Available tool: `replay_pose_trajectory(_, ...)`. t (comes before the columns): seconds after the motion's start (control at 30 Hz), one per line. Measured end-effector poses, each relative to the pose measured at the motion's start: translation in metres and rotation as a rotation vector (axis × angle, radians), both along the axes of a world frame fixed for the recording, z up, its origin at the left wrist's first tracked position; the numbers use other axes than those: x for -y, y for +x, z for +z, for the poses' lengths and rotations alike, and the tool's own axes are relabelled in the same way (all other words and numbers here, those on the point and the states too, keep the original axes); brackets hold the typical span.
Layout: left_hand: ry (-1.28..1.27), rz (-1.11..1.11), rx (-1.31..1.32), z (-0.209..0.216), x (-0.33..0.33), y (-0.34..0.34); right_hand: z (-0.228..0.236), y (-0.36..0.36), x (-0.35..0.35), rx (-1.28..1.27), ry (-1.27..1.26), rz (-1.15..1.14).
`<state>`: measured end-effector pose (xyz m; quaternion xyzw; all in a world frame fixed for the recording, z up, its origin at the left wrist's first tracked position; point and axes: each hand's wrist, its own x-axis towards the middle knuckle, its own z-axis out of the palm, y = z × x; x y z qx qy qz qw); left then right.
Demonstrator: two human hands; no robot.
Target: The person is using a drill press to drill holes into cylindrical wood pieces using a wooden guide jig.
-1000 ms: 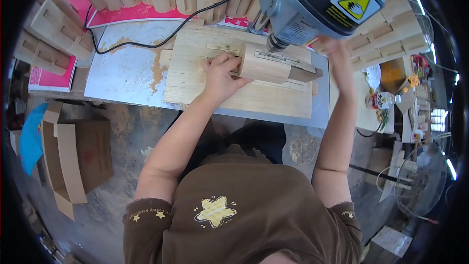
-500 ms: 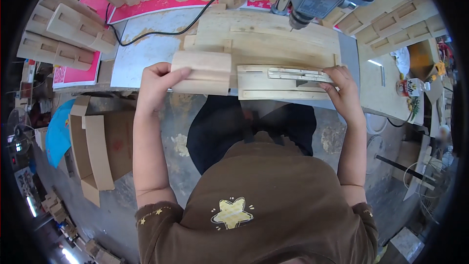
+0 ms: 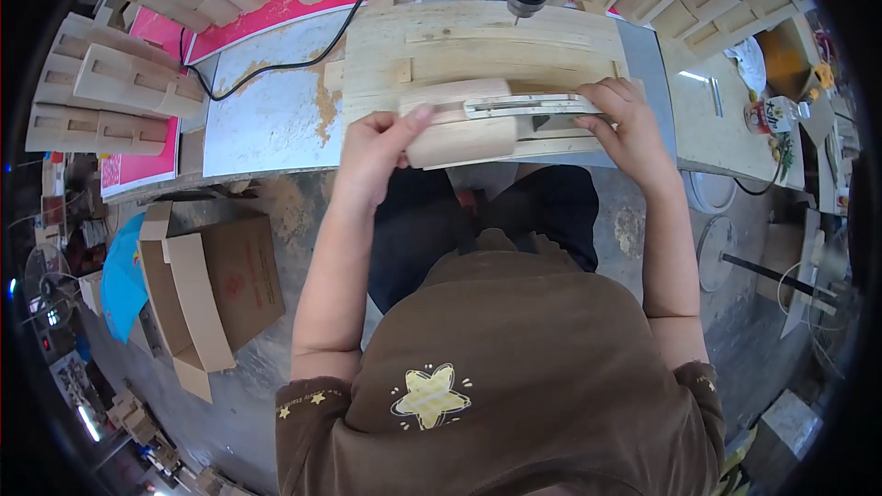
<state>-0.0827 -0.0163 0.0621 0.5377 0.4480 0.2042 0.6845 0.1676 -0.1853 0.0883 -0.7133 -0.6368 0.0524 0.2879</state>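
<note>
My left hand [image 3: 377,149] is closed on the left end of a pale wooden block [image 3: 469,140] with a rounded face and a lengthwise groove. The block lies on a wooden jig board [image 3: 574,145]. My right hand [image 3: 627,125] pinches the right end of a narrow pale bar [image 3: 514,107] with dark marks along it. The bar's left part lies over the block, along the groove. Whether it sits down in the groove I cannot tell. A small dark piece shows under the bar, near my right fingers.
A drill press chuck with a bit [image 3: 525,2] hangs beyond the board. Slotted wooden blocks [image 3: 115,78] stand stacked at left, back and right. A black cable [image 3: 303,59] crosses the bench. An open cardboard box [image 3: 204,298] stands on the floor at left; a bottle [image 3: 774,117] is at right.
My left hand has slid the wooden block rightward onto the jig board, under the bar. My right hand still pinches the bar. The view has shifted slightly.
</note>
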Motion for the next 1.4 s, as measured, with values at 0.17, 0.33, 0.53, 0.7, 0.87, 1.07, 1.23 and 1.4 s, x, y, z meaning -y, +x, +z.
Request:
replay_pose_trajectory(0.17,0.11,-0.038,0.136,-0.008,0.02,0.029,-0.009,-0.007,-0.002,0.057,0.044,-0.083)
replay_pose_trajectory(0.33,0.812,-0.087,0.131,-0.036,0.017,0.022,-0.015,-0.001,-0.005,0.111,0.102,-0.136)
replay_pose_trajectory(0.53,1.228,-0.151,-0.115,-0.052,0.014,0.044,-0.026,0.007,-0.027,0.153,0.195,-0.277)
replay_pose_trajectory(0.7,1.16,-0.087,-0.079,-0.059,-0.005,0.062,-0.032,0.017,-0.047,0.216,0.163,-0.384)
replay_pose_trajectory(0.87,1.213,-0.073,-0.105,-0.061,-0.018,0.056,-0.032,0.014,-0.059,0.233,0.142,-0.385)
replay_pose_trajectory(1.07,1.229,-0.082,-0.229,-0.059,-0.032,0.054,-0.029,0.01,-0.061,0.198,0.125,-0.383)
replay_pose_trajectory(1.23,1.198,-0.136,-0.221,-0.06,-0.039,0.051,-0.005,0.023,-0.056,-0.302,0.352,-0.286)
replay_pose_trajectory(1.4,1.191,-0.146,-0.199,-0.062,-0.039,0.052,0.118,0.067,-0.083,-0.257,0.732,-0.368)
